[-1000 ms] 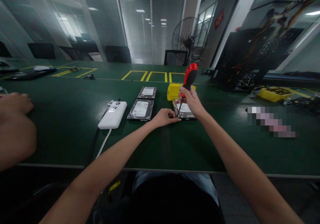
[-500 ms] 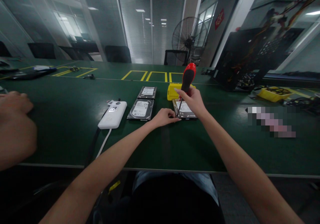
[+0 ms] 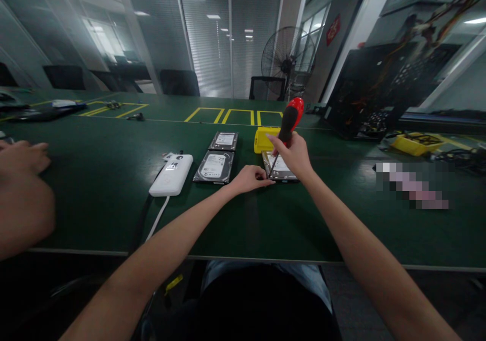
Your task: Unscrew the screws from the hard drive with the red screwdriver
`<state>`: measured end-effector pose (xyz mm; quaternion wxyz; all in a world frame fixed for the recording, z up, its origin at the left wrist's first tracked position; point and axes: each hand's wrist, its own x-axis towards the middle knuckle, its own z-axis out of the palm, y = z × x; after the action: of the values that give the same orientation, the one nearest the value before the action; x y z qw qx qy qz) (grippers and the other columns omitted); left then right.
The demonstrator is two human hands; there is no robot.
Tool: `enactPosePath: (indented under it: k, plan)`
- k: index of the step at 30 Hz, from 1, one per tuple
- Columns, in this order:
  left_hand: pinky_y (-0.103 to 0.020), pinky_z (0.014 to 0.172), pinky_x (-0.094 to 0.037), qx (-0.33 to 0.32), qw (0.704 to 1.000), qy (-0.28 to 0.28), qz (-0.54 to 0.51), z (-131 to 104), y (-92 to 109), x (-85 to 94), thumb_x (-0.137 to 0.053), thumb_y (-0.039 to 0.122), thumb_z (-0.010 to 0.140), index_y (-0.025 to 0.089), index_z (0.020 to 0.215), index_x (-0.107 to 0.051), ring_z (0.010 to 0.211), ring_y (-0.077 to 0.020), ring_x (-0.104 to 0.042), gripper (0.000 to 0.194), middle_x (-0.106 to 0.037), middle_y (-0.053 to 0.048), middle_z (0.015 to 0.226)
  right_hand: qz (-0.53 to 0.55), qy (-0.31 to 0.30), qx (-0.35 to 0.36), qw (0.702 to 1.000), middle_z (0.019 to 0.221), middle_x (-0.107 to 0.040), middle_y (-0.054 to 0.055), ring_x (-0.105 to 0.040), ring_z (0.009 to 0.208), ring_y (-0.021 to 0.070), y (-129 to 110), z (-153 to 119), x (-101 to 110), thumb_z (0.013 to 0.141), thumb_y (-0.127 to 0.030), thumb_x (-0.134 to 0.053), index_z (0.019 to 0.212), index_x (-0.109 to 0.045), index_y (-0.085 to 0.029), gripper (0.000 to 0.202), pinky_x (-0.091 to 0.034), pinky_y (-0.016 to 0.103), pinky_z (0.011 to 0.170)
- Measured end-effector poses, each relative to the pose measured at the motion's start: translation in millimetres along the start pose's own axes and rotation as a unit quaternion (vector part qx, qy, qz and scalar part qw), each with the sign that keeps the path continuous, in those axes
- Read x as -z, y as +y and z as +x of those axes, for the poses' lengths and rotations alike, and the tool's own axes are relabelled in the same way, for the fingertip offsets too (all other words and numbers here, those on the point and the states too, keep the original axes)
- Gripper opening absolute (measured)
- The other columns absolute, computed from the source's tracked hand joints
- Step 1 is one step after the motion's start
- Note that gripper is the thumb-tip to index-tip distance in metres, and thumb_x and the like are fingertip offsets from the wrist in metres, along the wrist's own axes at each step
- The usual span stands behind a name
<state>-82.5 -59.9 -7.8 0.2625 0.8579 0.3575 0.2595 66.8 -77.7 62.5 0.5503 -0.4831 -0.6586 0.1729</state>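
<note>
A screwdriver with a red and black handle is held in my right hand, its fingers closed round the lower handle. The shaft leans, its tip down at the front left corner of a hard drive lying flat with a white label up. At that same corner my left hand is closed, thumb and fingers gripping the drive's edge. Directly behind the drive is a yellow plastic box. Two more hard drives lie left of my left hand: a nearer one and a farther one.
A white power bank with a cable lies left of the drives. Another person's hand rests at the far left. On the right stand an open computer case and a yellow tray with cables. A blurred-out item lies nearer.
The screwdriver's handle has tilted to the right, and my right hand has turned slightly with it. My left hand and the hard drive stay in place.
</note>
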Motion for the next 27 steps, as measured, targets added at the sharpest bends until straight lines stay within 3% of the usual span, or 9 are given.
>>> enactPosePath:
  k: [7, 12, 17, 22, 27]
  plan:
    - [-0.026, 0.056, -0.028, -0.023, 1.000, 0.006, 0.009, 1.0, -3.6, -1.5, -0.058, 0.053, 0.075, 0.015, 0.062, -0.060, 0.057, -0.0107, -0.044, 0.040, -0.054, 0.000, 0.061, 0.210, -0.057, -0.063, 0.974, 0.067, -0.054, 0.001, -0.054, 0.057, 0.0090, 4.9, 3.6, -5.7, 0.076, -0.047, -0.059, 0.073, -0.050, -0.017, 0.031, -0.047, 0.027, 0.059]
    - [-0.025, 0.056, -0.028, -0.034, 0.999, 0.001, 0.005, -0.2, -3.0, 0.4, -0.057, 0.052, 0.076, 0.014, 0.063, -0.060, 0.057, -0.0108, -0.044, 0.040, -0.054, 0.000, 0.062, 0.302, -0.083, -0.099, 0.945, 0.068, -0.044, -0.003, -0.048, 0.057, 0.0077, 14.8, 4.3, -6.7, 0.079, -0.059, -0.047, 0.084, -0.047, -0.022, 0.038, -0.048, 0.026, 0.061]
    - [-0.025, 0.057, -0.030, -0.040, 0.999, 0.003, -0.005, -0.3, -4.3, 0.6, -0.058, 0.052, 0.076, 0.014, 0.063, -0.059, 0.058, -0.0109, -0.046, 0.040, -0.054, 0.000, 0.063, 0.269, -0.078, -0.046, 0.959, 0.075, -0.046, -0.001, -0.049, 0.061, 0.0084, 15.6, 3.2, -5.8, 0.082, -0.054, -0.049, 0.094, -0.052, -0.021, 0.035, -0.049, 0.027, 0.063]
    - [-0.025, 0.056, -0.029, -0.017, 1.000, 0.001, 0.003, 1.1, -4.7, -1.0, -0.059, 0.052, 0.074, 0.014, 0.063, -0.059, 0.057, -0.0110, -0.045, 0.039, -0.053, 0.000, 0.062, 0.223, -0.044, -0.004, 0.974, 0.079, -0.054, 0.001, -0.056, 0.068, 0.0108, 10.9, 4.5, -5.4, 0.075, -0.039, -0.063, 0.091, -0.052, -0.020, 0.028, -0.050, 0.028, 0.067]
    - [-0.025, 0.056, -0.029, -0.009, 1.000, -0.001, -0.005, 0.9, -3.7, -0.9, -0.059, 0.053, 0.074, 0.015, 0.065, -0.060, 0.058, -0.0112, -0.045, 0.039, -0.055, 0.000, 0.064, 0.215, -0.036, 0.024, 0.976, 0.078, -0.056, -0.001, -0.060, 0.069, 0.0119, 9.6, 5.0, -4.3, 0.074, -0.030, -0.064, 0.114, -0.044, -0.024, 0.045, -0.052, 0.029, 0.071]
